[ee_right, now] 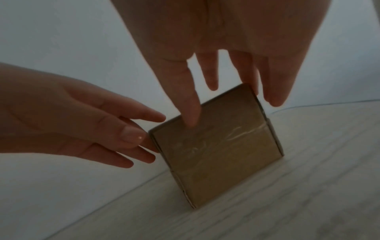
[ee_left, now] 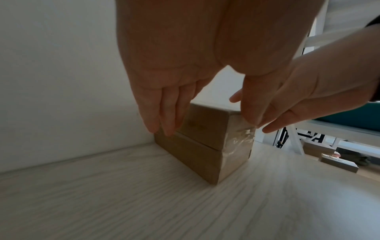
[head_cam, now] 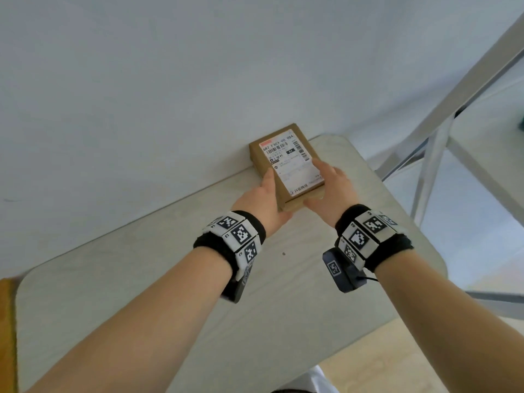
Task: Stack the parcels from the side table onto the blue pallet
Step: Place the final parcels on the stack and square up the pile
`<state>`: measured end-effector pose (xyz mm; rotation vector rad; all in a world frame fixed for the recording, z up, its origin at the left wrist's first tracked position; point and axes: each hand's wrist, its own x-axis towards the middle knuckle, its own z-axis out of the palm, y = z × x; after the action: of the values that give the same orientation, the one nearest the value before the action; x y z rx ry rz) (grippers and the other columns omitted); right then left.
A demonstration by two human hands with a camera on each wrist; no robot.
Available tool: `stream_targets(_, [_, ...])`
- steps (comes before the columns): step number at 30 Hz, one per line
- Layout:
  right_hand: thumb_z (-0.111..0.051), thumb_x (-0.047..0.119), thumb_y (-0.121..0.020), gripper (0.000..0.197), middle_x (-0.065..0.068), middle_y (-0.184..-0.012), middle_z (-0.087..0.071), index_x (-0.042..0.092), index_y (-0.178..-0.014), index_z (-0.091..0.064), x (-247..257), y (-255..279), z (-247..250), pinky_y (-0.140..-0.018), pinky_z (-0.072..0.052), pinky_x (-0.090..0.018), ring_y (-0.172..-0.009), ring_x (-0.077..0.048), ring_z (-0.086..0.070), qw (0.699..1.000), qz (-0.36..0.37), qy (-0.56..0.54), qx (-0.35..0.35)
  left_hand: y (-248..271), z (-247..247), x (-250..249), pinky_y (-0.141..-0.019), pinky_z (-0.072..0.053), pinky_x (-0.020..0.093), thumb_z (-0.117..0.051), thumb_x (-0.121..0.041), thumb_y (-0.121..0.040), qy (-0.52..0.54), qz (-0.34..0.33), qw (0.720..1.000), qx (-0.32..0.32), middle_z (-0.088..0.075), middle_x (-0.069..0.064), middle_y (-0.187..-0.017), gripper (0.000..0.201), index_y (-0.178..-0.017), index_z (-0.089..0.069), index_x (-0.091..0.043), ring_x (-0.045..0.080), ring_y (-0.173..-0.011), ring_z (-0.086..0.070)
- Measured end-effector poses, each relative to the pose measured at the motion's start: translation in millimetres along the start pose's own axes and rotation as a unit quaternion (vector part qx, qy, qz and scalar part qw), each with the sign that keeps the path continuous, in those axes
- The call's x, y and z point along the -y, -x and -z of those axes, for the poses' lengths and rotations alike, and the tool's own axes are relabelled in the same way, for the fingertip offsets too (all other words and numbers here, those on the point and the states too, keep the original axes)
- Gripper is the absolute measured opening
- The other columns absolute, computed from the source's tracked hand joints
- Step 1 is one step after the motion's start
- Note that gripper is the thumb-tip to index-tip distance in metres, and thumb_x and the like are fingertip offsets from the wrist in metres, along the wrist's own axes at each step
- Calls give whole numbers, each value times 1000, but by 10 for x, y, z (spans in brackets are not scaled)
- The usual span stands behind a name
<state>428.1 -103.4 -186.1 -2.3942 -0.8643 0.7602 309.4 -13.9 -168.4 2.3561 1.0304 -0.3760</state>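
Both hands at parcel (head_cam: 286,165) on bench (head_cam: 170,293), by wall.
L hand (head_cam: 265,201) & R hand (head_cam: 330,191): fingers straight, laid against parcel's opp. sides, not curled round. Parcel sits flat, label up.

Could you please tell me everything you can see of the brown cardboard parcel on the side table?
The parcel is a small brown cardboard box with a white printed shipping label on top and clear tape across its near end. It lies flat on the pale wood-grain side table, against the white wall. The left hand and right hand touch its opposite sides with straight fingers.
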Motion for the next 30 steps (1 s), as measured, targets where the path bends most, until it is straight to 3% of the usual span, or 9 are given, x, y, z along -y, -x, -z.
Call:
stream_targets(2, [-65, 8, -78, 80, -7, -128, -47, 25, -144, -25, -24, -16, -25, -84, -40, -25, -112, -22, -48, 1000, 6, -10, -1, -46, -50, -19, -83, -49, 34, -63, -40, -85, 2, 4, 1000, -2, -53, 9, -132, 97, -151, 4, -17, 26, -110, -58])
stream_targets(4, [-63, 5, -77, 82, -6, -124, -48, 29, -144, -23, -20, 9, -51, -78, -39, -23, -100, -18, -48, 1000, 14, -21, -9, -52, -88, -17, -82, -49, 33, -62, -39, -86, 1, 4, 1000, -2, -53, 9, -132, 97, -151, 7, -16, 26, -109, -59])
stream_targets(9, [-60, 5, -78, 83, -9, -124, -36, 26, -146, -17, 92, 313, -170, -84, -44, -30, -102, -28, -51, 999, 25, 4, -25, 151, -133, 85, -88, -47, 33, -63, -35, -86, 13, -5, 999, -30, -50, 8, -137, 95, -151, 4, -15, 26, -115, -56])
stream_targets(15, [-56, 7, -83, 72, -6, -122, -34, 25, -145, -23, 338, 879, -301, -88, -50, -34, -95, -25, -55, 997, 58, -12, -43, 718, -54, 300, -88, -44, 32, -56, -25, -90, 40, -20, 993, -107, -50, 7, -136, 80, -151, -5, -18, 24, -114, -55])
stream_targets(19, [-56, 13, -86, 65, -7, -126, -34, 23, -144, -28, 604, 1348, -414, -88, -50, -34, -96, -26, -56, 994, 86, 0, -65, 1219, 17, 544, -90, -48, 37, -56, -21, -89, 54, -27, 987, -148, -53, 5, -133, 77, -151, -10, -22, 25, -110, -58])
stream_targets(23, [-57, 14, -86, 62, -8, -127, -36, 22, -142, -32, 952, 1978, -654, -87, -50, -33, -98, -26, -56, 987, 134, 7, -93, 1906, 102, 949, -88, -45, 35, -55, -18, -89, 51, -30, 980, -189, -53, 6, -131, 74, -150, -12, -21, 27, -110, -57])
stream_targets(30, [-59, 11, -83, 63, -5, -140, -41, 19, -141, -36, 1665, 3316, -1365, -97, -39, -29, -121, -23, -47, 974, 201, -3, -108, 3413, 177, 1936, -88, -45, 35, -55, -22, -91, 37, -33, 968, -246, -55, 6, -130, 71, -150, -14, -20, 25, -109, -57])
